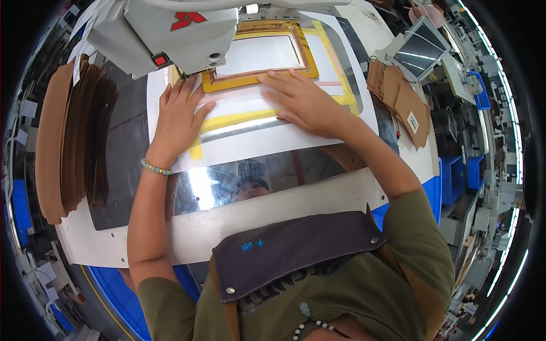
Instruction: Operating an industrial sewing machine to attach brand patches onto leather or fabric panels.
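Note:
A white sewing machine head [148, 34] hangs over the work from the upper left. Under and beside it, a white sheet [239, 150] bordered with yellow tape [236, 120] carries a yellow rectangular frame [213, 85] with a brown inner edge and a white middle. My left hand [179, 116] lies flat on the sheet at the frame's left side, its fingertips close to the machine's needle area and partly hidden there. Fingers stretched out, my right hand [310, 105] rests at the frame's near edge, slightly blurred. Neither hand grips anything.
A tall stack of brown panels [62, 148] stands at the left. More brown pieces [398, 102] lie at the right, near a tilted screen [420, 50]. A shiny metal plate [267, 179] runs along the near side of the sheet. Blue bins [452, 179] stand beyond the table's right edge.

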